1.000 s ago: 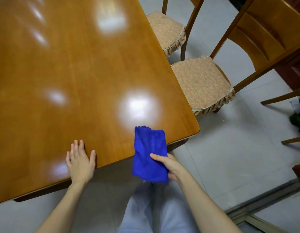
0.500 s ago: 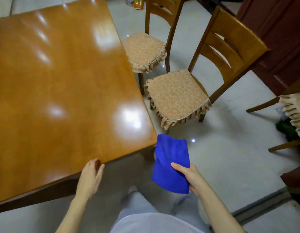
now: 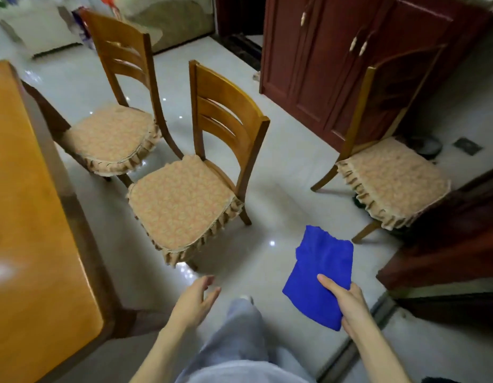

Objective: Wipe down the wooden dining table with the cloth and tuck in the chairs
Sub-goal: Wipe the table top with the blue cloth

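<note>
Closest in: left hand is loose and wide, fingers relaxed, holding nothing, hovering over the floor just short of the near chair. Right hand grips the cloth by one corner, thumb on top, and the rest fans out forward over the tiles, well apart from the counter.

Looks to me like chair-tucking is the step in hand. What I'd worry about:
- a one-handed shove on the seat could twist the chair so it clips the counter's edge or leg
- the frilly cushion may just slide instead of moving the chair
- that corner grip is thin, so the cloth could drop

Surface and room: the counter is glossy orange wood along the left, nothing on the part in view. The floor is shiny pale tile, so chair legs could skid. The far chair sits just behind the near one, both pulled out. The right chair stands well apart, by a dark red cabinet at the back.
</note>
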